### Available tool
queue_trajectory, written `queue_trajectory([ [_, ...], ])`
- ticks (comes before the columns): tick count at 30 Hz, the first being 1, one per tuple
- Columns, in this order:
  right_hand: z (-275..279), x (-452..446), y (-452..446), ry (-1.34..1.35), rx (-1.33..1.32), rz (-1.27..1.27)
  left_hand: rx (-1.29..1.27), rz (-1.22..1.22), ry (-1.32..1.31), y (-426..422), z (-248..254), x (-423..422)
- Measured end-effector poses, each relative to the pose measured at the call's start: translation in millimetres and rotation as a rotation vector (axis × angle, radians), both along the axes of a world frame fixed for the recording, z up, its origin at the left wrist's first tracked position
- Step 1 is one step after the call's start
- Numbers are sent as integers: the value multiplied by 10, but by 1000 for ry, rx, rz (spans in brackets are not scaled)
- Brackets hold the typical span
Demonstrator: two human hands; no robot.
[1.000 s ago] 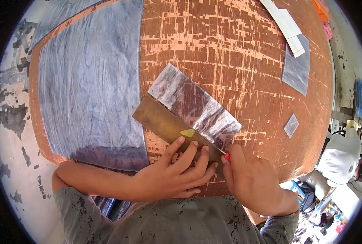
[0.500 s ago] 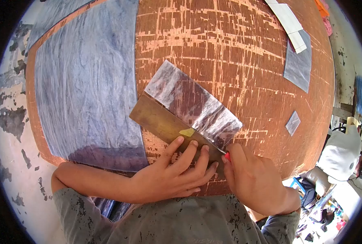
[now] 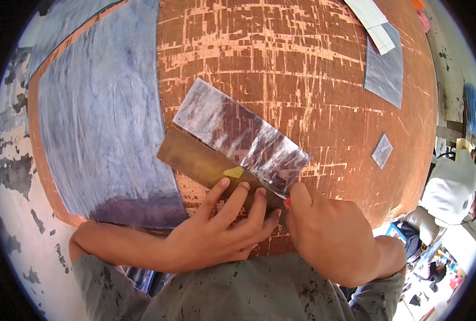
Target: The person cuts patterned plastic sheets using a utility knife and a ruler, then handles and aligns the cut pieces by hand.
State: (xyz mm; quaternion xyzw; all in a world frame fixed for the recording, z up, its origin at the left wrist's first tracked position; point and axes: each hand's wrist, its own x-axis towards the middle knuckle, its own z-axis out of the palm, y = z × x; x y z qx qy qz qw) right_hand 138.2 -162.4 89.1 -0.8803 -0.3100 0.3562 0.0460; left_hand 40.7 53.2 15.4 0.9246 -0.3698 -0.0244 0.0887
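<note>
My left hand (image 3: 224,230) lies with its fingers spread on a brownish flat plate (image 3: 190,152), pressing its lower right part. A yellow patch (image 3: 233,172) sits on the plate near my fingertips. Along the plate's upper edge runs a shiny, translucent grey strip (image 3: 238,128), tilted down to the right. My right hand (image 3: 326,230) is closed around a small red-handled tool (image 3: 287,202). Its thin metal tip touches the plate's edge near the strip's lower right end; most of the handle is hidden by my fingers.
A large grey translucent sheet (image 3: 101,117) covers the left of the scratched brown table (image 3: 350,139). White strips (image 3: 374,29) overlap a grey piece (image 3: 385,67) at the upper right, above a small grey diamond (image 3: 382,151). A white object (image 3: 447,187) stands beyond the right edge.
The strip, plate and table items appear shifted leftward in view. My right hand and the tool tip have moved slightly up and left along the plate's edge; my left hand still presses the plate.
</note>
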Motion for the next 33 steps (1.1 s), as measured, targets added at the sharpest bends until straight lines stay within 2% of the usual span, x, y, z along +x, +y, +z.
queue_trajectory([
  [4,9,-45,-75,-3,-10,-14,-13,21,34,-1,31,13],
  [9,103,-51,-272,144,-76,-61,49,-6,32,2,43,12],
  [16,70,-121,-407,77,-50,-44,41,-3,5,6,22,4],
  [18,138,-98,-372,20,102,-118,41,4,5,3,25,7],
  [21,-51,-108,-272,33,212,-153,38,2,4,-5,22,-14],
  [25,-148,-99,-169,-9,243,-103,42,-2,-18,-3,-8,-17],
  [33,-151,-83,-143,48,177,-161,29,7,-10,-7,-7,-16],
])
